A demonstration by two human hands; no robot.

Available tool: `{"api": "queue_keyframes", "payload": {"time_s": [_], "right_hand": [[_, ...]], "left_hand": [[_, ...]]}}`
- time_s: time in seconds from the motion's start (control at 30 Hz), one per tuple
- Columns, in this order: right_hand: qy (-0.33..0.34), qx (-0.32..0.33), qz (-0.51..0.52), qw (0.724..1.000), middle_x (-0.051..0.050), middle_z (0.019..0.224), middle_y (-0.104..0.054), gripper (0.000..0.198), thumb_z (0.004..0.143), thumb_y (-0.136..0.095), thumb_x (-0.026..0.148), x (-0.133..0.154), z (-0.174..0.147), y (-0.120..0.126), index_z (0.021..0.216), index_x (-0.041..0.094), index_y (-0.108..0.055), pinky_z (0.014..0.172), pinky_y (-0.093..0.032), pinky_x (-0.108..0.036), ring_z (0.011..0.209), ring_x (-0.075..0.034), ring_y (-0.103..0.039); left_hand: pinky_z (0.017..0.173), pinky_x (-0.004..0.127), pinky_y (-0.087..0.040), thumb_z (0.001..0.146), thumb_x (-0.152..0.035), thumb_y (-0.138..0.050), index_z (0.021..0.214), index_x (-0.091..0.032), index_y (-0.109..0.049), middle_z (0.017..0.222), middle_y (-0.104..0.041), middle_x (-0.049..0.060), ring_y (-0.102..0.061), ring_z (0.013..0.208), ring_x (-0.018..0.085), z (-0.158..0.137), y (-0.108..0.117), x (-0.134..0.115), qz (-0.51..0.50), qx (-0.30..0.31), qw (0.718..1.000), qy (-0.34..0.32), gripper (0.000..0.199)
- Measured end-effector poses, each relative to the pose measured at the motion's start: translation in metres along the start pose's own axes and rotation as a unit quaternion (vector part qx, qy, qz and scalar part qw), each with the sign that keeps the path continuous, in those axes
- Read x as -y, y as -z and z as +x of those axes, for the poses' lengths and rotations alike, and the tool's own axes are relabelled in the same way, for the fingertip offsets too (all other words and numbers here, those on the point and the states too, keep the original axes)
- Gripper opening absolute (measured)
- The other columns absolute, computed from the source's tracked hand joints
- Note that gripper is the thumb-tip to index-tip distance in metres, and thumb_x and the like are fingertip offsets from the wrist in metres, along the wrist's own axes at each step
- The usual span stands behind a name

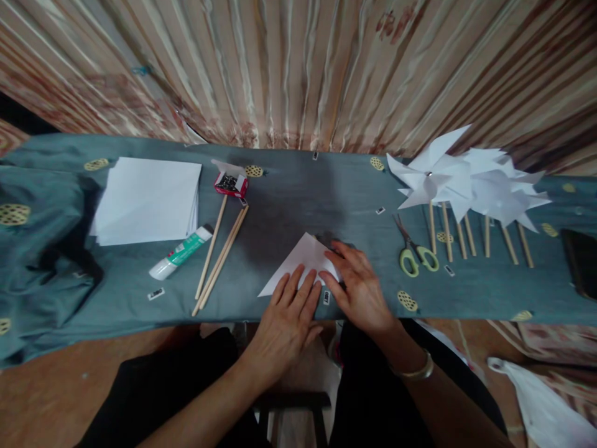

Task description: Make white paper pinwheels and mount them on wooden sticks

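Observation:
A sheet of white paper (301, 255), folded into a triangle, lies near the front edge of the cloth-covered table. My left hand (286, 317) rests flat on its lower part, fingers stretched out and pointing away from me. At the paper's right side, my right hand (359, 286) touches the edge with its fingers apart and slightly bent. The fingers hide part of the paper's lower and right edges. To the right of my right hand lie scissors (413, 249) with green handles, blades pointing away.
Left are a stack of white paper (147, 199), a glue stick (180, 254), several wooden sticks (219, 261) and an open red box (232, 182) of small dark pins. White paper pinwheels (452, 180) on sticks lie right, before a dark phone (579, 261). A curtain (289, 74) hangs behind.

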State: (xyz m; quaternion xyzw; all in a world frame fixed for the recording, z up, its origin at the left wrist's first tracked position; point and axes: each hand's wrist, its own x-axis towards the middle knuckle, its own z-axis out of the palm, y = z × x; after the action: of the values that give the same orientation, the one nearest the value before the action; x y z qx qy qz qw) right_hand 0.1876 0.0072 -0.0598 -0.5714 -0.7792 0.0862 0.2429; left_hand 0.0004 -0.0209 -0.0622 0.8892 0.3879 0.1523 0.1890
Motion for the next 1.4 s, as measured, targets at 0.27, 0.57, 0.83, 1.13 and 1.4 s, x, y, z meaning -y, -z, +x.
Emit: {"api": "queue_keyframes", "payload": {"time_s": [0.27, 0.57, 0.83, 1.13, 1.4], "right_hand": [[-0.042, 0.025, -0.019, 0.999, -0.018, 0.149, -0.041, 0.054, 0.095, -0.044, 0.046, -0.008, -0.013, -0.003, 0.142, 0.020, -0.041, 0.106, -0.038, -0.053, 0.137, -0.032, -0.039], [-0.114, -0.008, -0.021, 0.993, -0.017, 0.153, -0.034, 0.055, 0.094, -0.046, 0.046, -0.039, -0.028, 0.017, 0.144, 0.022, -0.040, 0.108, -0.035, -0.056, 0.140, -0.032, -0.034], [-0.117, -0.059, 0.011, 0.991, -0.016, 0.137, -0.055, 0.042, 0.097, -0.039, 0.038, -0.041, -0.028, 0.031, 0.130, 0.017, -0.056, 0.110, -0.037, -0.048, 0.131, -0.027, -0.048], [-0.114, -0.024, 0.074, 0.990, -0.014, 0.131, -0.060, 0.025, 0.081, -0.066, 0.037, -0.018, -0.009, 0.013, 0.098, 0.020, -0.071, 0.104, -0.043, -0.047, 0.122, -0.030, -0.056], [-0.213, 0.026, 0.189, 0.958, -0.005, 0.086, -0.074, 0.020, 0.079, -0.064, 0.031, -0.012, -0.008, 0.019, 0.095, 0.021, -0.069, 0.068, -0.054, -0.031, 0.071, -0.018, -0.068]], "left_hand": [[0.111, 0.057, -0.033, 0.087, -0.032, -0.059, 0.138, -0.013, -0.042, 0.147, -0.044, 0.018, -0.028, 0.143, 0.035, -0.002, -0.001, 0.005, 0.015, -0.003, 1.000, -0.006, 0.057], [0.109, 0.062, -0.032, 0.090, -0.031, -0.055, 0.120, -0.024, -0.065, 0.137, -0.058, 0.008, -0.039, 0.137, 0.034, -0.020, 0.025, 0.032, 0.001, -0.053, 0.998, 0.027, 0.032], [0.102, 0.052, -0.045, 0.088, -0.027, -0.059, 0.099, -0.021, -0.071, 0.120, -0.067, 0.009, -0.049, 0.129, 0.031, -0.035, 0.040, 0.046, 0.029, -0.173, 0.984, 0.035, 0.017], [0.105, 0.056, -0.038, 0.088, -0.017, -0.055, 0.106, -0.020, -0.069, 0.120, -0.067, 0.012, -0.054, 0.121, 0.030, -0.005, 0.023, 0.032, 0.049, -0.144, 0.988, 0.022, 0.023], [0.087, 0.046, -0.048, 0.089, -0.013, -0.052, 0.101, -0.018, -0.069, 0.116, -0.069, 0.009, -0.056, 0.108, 0.028, 0.003, 0.019, 0.033, 0.104, -0.170, 0.980, 0.006, 0.022]]}}
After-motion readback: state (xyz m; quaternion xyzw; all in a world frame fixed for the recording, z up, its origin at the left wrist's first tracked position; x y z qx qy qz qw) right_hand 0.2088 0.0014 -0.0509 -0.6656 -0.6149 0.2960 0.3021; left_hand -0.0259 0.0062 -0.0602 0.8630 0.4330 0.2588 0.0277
